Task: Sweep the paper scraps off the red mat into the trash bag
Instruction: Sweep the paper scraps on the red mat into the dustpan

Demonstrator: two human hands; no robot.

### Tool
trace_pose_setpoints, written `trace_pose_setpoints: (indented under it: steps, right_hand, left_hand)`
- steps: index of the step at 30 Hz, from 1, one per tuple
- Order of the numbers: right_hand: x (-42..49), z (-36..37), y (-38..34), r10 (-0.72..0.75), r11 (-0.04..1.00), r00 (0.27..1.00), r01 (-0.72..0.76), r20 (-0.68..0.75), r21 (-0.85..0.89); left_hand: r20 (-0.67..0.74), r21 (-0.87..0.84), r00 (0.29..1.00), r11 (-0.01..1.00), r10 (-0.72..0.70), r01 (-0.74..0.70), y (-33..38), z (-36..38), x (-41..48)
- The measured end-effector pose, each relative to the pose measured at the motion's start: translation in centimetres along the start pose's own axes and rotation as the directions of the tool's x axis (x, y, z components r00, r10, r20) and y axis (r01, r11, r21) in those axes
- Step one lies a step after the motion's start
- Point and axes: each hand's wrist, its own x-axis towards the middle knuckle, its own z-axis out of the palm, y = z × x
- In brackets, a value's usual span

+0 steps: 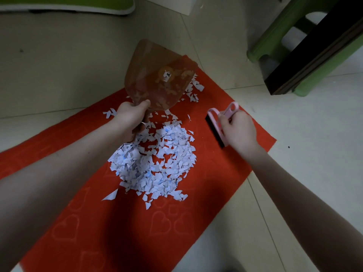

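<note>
Little looks done: the paper scraps (157, 163) lie heaped mid red mat (98, 232), with a few by its far edge. The left hand (133, 116) grips a brown dustpan (157, 79) held above them (perhaps with scraps inside, hard to tell). The right hand (238, 130) grips a pink brush (216, 126). No trash bag shows.

The floor (59, 55) is pale beige tile with thin grout lines, dimly lit and brighter toward the right. At the far right stands a green plastic stool (275, 30), with a dark wooden board (318, 50) slanting across in front of it. A green pad (64, 1) with a white rim lies along the far left edge. A white box (170, 3) sits on the floor at the far middle.
</note>
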Motion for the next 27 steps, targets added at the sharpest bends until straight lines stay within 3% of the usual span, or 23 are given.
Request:
trace_pose_setpoints:
  steps: [3,5,9,12,16,19,22,24,27]
  right_hand:
    - [-0.8,1.1,-0.9,-0.069,0.996,0.994,0.073,0.088,-0.05]
    - [-1.5,1.0,-1.5,-0.13,0.991,0.986,0.125,0.104,0.056]
    - [0.0,0.0,-1.6,-0.104,0.994,0.993,0.106,-0.058,0.035]
    - [2.1,0.4,-2.1,-0.075,0.995,0.995,0.071,-0.067,-0.069]
    - [2.0,1.2,-3.7,-0.185,0.973,0.978,0.196,0.096,-0.124]
    - [1.3,0.6,-3.6,-0.269,0.958,0.951,0.28,0.154,-0.057]
    - [2.0,-0.2,-2.9,-0.228,0.974,0.971,0.227,0.067,0.024]
    - [3.1,-0.1,-2.3,-0.164,0.985,0.986,0.166,0.035,-0.039]
    - [4.0,0.4,-1.8,-0.153,0.98,0.976,0.171,0.158,-0.105]
  left_hand:
    - [0.008,0.003,1.0,1.0,0.019,-0.019,0.2,0.2,-0.2]
    - [0.009,0.008,1.0,1.0,0.021,-0.021,0.2,0.1,-0.3]
    - [-0.012,0.028,1.0,1.0,0.005,-0.005,0.0,-0.2,-0.2]
    - [-0.005,0.013,1.0,1.0,-0.02,0.02,-0.3,-0.3,-0.1]
    - [-0.011,0.039,1.0,0.999,-0.02,0.02,-0.2,-0.5,-0.1]
    - [-0.009,0.046,1.0,0.999,-0.012,0.012,-0.1,-0.9,0.2]
    - [-0.022,0.036,1.0,0.999,-0.015,0.016,-0.4,-1.3,0.3]
    - [-0.021,0.031,1.0,0.999,-0.018,0.018,-0.6,-1.2,0.4]
    - [-0.005,0.03,1.0,0.999,-0.02,0.02,-0.5,-1.0,0.5]
